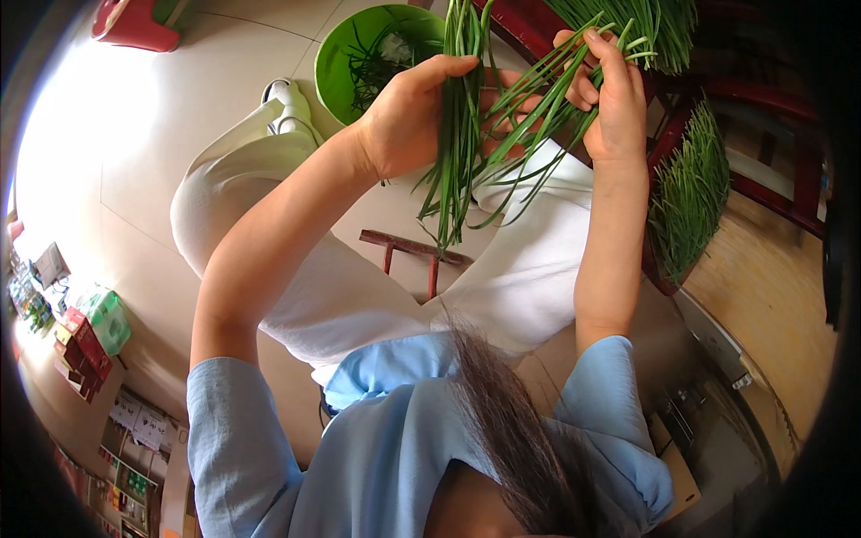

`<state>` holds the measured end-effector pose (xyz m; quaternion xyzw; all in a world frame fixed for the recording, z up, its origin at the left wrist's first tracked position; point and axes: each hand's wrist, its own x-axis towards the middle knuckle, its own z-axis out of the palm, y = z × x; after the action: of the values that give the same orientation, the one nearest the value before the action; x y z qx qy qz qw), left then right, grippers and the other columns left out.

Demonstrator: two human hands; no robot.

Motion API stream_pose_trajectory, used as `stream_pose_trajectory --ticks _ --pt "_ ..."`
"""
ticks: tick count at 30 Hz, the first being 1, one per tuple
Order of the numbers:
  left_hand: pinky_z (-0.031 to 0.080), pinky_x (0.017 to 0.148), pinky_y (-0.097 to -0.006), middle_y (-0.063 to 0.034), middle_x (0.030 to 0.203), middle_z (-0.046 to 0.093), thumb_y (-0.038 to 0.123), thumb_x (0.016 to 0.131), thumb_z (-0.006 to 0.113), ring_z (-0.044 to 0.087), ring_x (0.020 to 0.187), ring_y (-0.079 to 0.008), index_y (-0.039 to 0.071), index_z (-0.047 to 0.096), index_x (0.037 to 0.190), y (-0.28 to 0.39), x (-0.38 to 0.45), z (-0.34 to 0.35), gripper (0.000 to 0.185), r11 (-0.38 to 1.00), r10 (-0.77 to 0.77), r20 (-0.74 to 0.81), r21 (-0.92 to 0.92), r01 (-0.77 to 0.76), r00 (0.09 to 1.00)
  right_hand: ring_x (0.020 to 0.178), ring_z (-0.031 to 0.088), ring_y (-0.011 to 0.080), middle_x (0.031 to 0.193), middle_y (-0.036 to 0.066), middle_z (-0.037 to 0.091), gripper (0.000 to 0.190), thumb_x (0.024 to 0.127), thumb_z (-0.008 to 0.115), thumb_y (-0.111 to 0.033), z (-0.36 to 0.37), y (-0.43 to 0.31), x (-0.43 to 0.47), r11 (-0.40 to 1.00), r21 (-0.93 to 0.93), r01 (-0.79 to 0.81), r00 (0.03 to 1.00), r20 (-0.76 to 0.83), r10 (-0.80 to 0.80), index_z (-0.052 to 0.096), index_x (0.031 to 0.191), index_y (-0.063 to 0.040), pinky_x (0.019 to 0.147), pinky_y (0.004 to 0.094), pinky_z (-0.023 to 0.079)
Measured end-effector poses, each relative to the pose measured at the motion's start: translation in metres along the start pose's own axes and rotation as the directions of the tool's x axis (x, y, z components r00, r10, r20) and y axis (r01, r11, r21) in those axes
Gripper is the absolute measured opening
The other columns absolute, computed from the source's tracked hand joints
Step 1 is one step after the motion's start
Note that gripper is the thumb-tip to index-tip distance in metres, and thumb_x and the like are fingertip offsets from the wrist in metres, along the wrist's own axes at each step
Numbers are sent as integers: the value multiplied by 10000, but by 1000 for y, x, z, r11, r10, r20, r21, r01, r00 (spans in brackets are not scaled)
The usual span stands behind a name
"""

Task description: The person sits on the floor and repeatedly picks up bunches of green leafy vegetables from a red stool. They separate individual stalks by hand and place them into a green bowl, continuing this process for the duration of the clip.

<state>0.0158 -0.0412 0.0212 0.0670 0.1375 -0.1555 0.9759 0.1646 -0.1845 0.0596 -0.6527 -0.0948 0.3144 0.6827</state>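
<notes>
A bunch of long green garlic chives (pixel 457 148) hangs down from my left hand (pixel 420 101), which grips it between thumb and palm. My right hand (pixel 609 94) pinches the pale cut ends of a looser group of chives (pixel 548 121). Those leaves slant down and left, crossing the spread fingers of my left hand. Both hands are raised above my lap. Behind my left hand stands a green plastic bucket (pixel 329 67) with dark leaf scraps (pixel 366 87) and a piece of clear plastic inside.
More chives lie in a large pile (pixel 632 30) at the top right and another pile (pixel 693 195) beside my right arm, on dark red wooden furniture (pixel 760 97). A red plastic stool (pixel 134 27) is at the top left. Boxes (pixel 84 350) and bags stand far left.
</notes>
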Motion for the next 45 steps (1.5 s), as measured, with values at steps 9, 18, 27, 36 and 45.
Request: stream_pose_trajectory --ticks 9,18,27,36,45 --pt "464 915 -428 -167 1268 548 342 970 382 569 1047 -269 16 460 1291 0 2 -8 464 998 -57 90 -9 58 994 515 335 13 838 22 632 293 929 552 -296 11 1 -2 998 59 24 995 93 -29 564 1020 -17 455 177 256" --pt "394 1022 -449 -146 1288 517 260 957 389 506 1170 -263 -21 399 1327 -8 8 -10 465 993 -10 105 120 -3 994 507 370 66 569 -61 326 279 960 535 -262 16 11 -6 999 15 47 979 199 -49 573 852 -7 466 221 276" --pt "375 1046 -452 -253 1278 492 52 820 356 505 1170 -324 -50 374 1331 -12 2 -12 521 956 -32 -54 290 46 998 546 445 20 604 -65 438 282 693 826 -134 24 19 -16 818 -523 242 949 304 -86 617 842 -17 470 220 383" --pt "420 991 -425 -194 1242 543 108 892 380 544 1124 -296 -34 419 1305 -13 3 -11 438 977 40 37 209 -47 999 444 425 9 655 0 617 152 795 741 -140 16 9 -16 962 -265 -58 969 217 118 677 851 -14 399 162 305" --pt "499 741 -287 -20 891 595 194 877 665 580 821 -127 49 600 1114 -7 2 -11 285 843 325 -114 486 -233 939 435 286 -16 624 -58 533 179 823 704 -134 6 11 -8 991 -114 -65 978 188 86 641 922 1 399 198 166"
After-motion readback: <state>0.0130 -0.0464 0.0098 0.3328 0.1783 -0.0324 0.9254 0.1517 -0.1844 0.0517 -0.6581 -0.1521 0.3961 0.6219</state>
